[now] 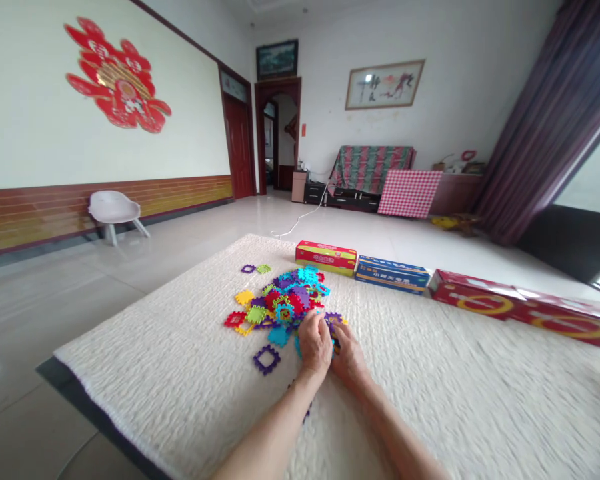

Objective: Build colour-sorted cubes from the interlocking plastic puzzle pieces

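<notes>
A heap of colourful plastic interlocking tiles (300, 299) with notched edges lies on the cream quilted cover. My left hand (315, 340) is at the near side of the heap, fingers curled and closed. Close beside it, my right hand (349, 355) also has bent, closed fingers. What the fingers of both hands pinch is hidden. Just beyond my hands shows a purple tile (334, 318); I cannot tell whether it is held. A dark purple square frame (267, 359) lies apart, left of my left hand. Part of another dark piece shows beside my left forearm.
Behind the heap stand a red and green box (326, 257), a blue box (392, 274) and long red boxes (525, 307). A purple frame (249, 269) and a green frame (264, 269) lie at the far left. The cover's edge (130, 273) drops off left.
</notes>
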A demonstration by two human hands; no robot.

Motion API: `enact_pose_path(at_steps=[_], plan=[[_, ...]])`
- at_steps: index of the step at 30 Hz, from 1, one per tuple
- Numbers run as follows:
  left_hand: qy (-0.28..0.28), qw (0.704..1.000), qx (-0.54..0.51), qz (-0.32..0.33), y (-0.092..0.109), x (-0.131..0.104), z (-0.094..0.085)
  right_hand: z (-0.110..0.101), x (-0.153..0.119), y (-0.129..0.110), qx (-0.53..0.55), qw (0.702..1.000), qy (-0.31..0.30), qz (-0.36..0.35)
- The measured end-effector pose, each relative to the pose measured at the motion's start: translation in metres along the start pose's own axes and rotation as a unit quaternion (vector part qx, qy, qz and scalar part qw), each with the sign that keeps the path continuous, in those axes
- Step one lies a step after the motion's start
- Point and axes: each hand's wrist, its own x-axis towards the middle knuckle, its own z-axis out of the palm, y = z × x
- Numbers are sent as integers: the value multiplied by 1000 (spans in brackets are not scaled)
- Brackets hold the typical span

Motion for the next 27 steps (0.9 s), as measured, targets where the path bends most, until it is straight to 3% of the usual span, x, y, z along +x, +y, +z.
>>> enact_pose_path(at_steps=[3,5,8,11,13,15,20,23,27], plan=[[-84,996,-13,-19,14,16,26,-20,15,21,-19,999,9,46],[-146,988,-16,-37,20,31,28,-34,26,34,-34,994,25,98],[-195,980,-34,9,17,50,7,-53,28,44,-45,992,33,113],[-226,971,-41,74,-3,62,-36,-64,10,31,-49,998,13,41],[-206,975,-19,83,-22,67,-66,-65,-7,7,-55,998,1,-16],[-163,984,0,70,-42,72,-91,-61,-22,-24,-37,995,-58,-71],[-74,995,57,-30,-75,86,-125,-44,-32,-88,-27,961,-236,-140],[-57,996,53,-53,-84,93,-135,-36,-27,-100,-36,942,-292,-163],[-47,996,47,-57,-96,106,-148,-28,-18,-95,-66,936,-297,-180]])
